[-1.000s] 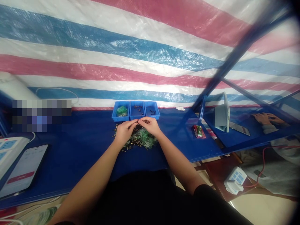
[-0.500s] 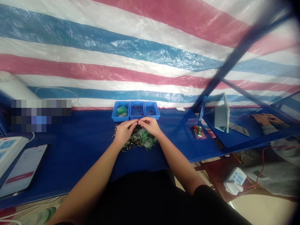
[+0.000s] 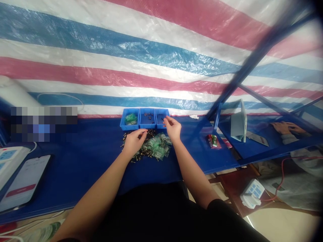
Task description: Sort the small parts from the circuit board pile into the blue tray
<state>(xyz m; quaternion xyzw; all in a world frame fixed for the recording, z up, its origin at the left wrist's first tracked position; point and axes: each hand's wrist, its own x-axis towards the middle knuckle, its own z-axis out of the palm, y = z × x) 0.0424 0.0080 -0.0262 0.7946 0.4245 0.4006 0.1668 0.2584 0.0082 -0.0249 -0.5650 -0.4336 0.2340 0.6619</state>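
A heap of small green plastic parts and dark metal pins (image 3: 151,148) lies on the blue table (image 3: 88,158). Behind it stand three small blue bins in a row: the left bin (image 3: 130,119) holds green parts, the middle bin (image 3: 147,118) dark pins, the right bin (image 3: 162,117) a few dark bits. My left hand (image 3: 134,142) rests on the heap's left side, fingers pinched on a small piece I cannot make out. My right hand (image 3: 172,127) is at the right bin's front edge, its fingers pinched together over the bin.
A phone (image 3: 25,183) and a white power strip (image 3: 8,161) lie at the left. A red box (image 3: 214,141) and a propped tablet (image 3: 238,122) are at the right, behind a blue frame strut (image 3: 252,60). Another person's hand (image 3: 284,127) rests far right.
My hands were pinched together over the heap; now my right hand has moved right and back to the right bin, while my left stays on the heap.
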